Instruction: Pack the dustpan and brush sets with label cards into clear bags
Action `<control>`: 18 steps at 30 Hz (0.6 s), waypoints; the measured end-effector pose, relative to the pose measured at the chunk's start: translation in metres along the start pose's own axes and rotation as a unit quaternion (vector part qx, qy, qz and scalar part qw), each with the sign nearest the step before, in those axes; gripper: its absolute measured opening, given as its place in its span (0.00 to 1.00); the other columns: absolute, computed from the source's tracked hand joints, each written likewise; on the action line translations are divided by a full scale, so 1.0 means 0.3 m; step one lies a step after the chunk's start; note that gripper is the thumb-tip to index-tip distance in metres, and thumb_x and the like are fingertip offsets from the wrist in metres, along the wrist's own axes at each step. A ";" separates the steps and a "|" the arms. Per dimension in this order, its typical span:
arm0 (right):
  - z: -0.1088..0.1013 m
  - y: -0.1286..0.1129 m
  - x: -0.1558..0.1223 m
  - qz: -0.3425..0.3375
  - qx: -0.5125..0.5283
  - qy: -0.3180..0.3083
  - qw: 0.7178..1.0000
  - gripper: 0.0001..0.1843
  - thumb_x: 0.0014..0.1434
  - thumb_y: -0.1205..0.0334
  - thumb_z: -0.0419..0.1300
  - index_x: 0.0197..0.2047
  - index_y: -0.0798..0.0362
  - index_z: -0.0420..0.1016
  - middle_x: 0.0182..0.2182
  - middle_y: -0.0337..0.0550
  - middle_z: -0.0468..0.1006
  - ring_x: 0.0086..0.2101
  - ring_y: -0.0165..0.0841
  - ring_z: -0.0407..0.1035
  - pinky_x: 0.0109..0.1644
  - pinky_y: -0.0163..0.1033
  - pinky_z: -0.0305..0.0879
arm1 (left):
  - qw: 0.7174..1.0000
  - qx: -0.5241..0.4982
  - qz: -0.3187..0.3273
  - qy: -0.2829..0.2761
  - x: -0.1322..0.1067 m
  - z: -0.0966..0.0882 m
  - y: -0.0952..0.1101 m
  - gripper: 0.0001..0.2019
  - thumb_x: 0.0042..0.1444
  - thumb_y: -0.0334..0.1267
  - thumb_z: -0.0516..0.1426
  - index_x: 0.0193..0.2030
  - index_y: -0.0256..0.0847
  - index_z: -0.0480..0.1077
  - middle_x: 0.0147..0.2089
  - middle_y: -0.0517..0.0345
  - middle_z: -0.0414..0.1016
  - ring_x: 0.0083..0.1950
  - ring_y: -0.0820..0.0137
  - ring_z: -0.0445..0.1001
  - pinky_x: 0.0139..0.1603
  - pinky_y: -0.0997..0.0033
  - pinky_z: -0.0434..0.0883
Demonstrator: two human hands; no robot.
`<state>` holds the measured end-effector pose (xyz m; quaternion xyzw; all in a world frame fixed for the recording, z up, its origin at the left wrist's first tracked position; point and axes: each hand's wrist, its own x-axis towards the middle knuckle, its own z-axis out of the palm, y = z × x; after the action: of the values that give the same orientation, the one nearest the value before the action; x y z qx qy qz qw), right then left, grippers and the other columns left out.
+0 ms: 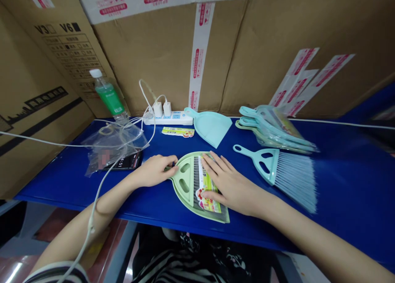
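In front of me on the blue table lies a green dustpan [197, 217] with a matching green hand brush [187, 180] nested in it. A printed label card [212, 205] rests over the brush's grey bristles. My left hand [158, 170] has its fingers closed round the handle end of the set. Flat on the card and bristles lies my right hand [230, 184], its fingers stretched out. To the right is a light blue hand brush [268, 168] with its bristles spread. Behind the green set sits a light blue dustpan [212, 126].
Bagged dustpan sets [274, 128] are stacked at the back right. A power strip [182, 118] with chargers, another label card [178, 131], a bottle [109, 96], a plastic bag [108, 143] and a phone [131, 161] occupy the left. White cables cross there; cardboard boxes [166, 48] wall the back.
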<state>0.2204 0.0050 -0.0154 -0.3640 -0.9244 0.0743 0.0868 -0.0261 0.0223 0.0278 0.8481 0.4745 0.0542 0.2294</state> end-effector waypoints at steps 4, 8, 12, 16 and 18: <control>-0.001 0.005 -0.001 -0.008 -0.027 0.021 0.999 0.42 0.62 0.37 0.40 0.69 0.58 0.47 0.65 0.59 0.56 0.65 0.51 0.44 0.61 0.60 0.53 | 1.000 0.000 0.002 -0.003 0.001 0.001 0.000 0.12 0.60 0.42 0.46 0.31 0.41 0.64 0.24 0.64 0.68 0.25 0.73 0.66 0.27 0.76 0.59; -0.030 0.019 0.006 0.010 -0.130 0.063 0.989 0.37 0.65 0.42 0.39 0.65 0.62 0.58 0.60 0.62 0.64 0.59 0.52 0.57 0.57 0.57 0.58 | 1.000 0.000 0.001 -0.008 0.000 0.001 0.001 0.12 0.60 0.42 0.45 0.31 0.42 0.63 0.24 0.63 0.68 0.26 0.72 0.67 0.28 0.76 0.59; -0.095 0.049 0.002 0.114 -0.240 0.067 0.962 0.24 0.66 0.58 0.42 0.55 0.62 0.69 0.43 0.62 0.76 0.40 0.47 0.71 0.41 0.49 0.66 | 1.000 -0.004 0.004 -0.010 0.000 0.001 0.000 0.12 0.60 0.42 0.45 0.31 0.42 0.63 0.25 0.63 0.69 0.27 0.72 0.67 0.29 0.76 0.59; -0.145 0.086 -0.011 0.198 -0.273 0.012 0.941 0.14 0.60 0.68 0.49 0.44 0.62 0.73 0.34 0.59 0.75 0.34 0.45 0.70 0.31 0.42 0.61 | 1.000 -0.006 0.004 -0.009 0.000 -0.001 0.000 0.12 0.60 0.43 0.45 0.31 0.42 0.63 0.26 0.63 0.69 0.27 0.72 0.67 0.29 0.76 0.59; -0.155 0.097 -0.012 0.219 -0.268 -0.013 0.938 0.13 0.58 0.72 0.50 0.42 0.60 0.74 0.34 0.58 0.75 0.33 0.43 0.71 0.29 0.41 0.59 | 1.000 -0.005 0.001 -0.009 0.000 -0.002 0.002 0.12 0.60 0.43 0.45 0.31 0.42 0.63 0.25 0.63 0.69 0.26 0.72 0.67 0.29 0.76 0.59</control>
<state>0.2524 0.0271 0.0236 -0.5666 -0.8083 -0.1540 -0.0442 -0.0259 0.0223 0.0286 0.8477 0.4715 0.0490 0.2381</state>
